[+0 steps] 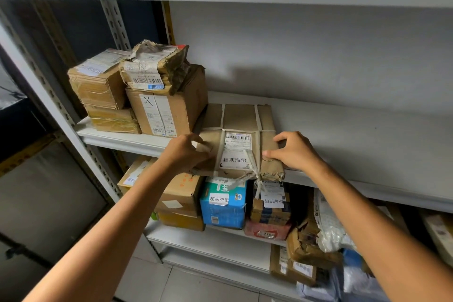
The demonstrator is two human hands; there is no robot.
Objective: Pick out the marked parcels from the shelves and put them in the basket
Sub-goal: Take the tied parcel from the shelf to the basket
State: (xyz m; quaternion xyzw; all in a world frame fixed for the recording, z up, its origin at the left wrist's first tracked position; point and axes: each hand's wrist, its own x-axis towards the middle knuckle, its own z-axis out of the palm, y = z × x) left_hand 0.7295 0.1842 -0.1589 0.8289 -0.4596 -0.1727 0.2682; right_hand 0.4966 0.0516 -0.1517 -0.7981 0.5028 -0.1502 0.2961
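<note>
While on shelf, parcel between hands.

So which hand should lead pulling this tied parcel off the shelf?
Right, probably: the right hand grips the parcel with bare shelf beside it; the left hand grips it too, but boxes crowd that side.

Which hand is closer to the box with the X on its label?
Left. The left hand grips the tied parcel just below-right of the X-marked box; the right hand holds the parcel's opposite edge, farther away.
</note>
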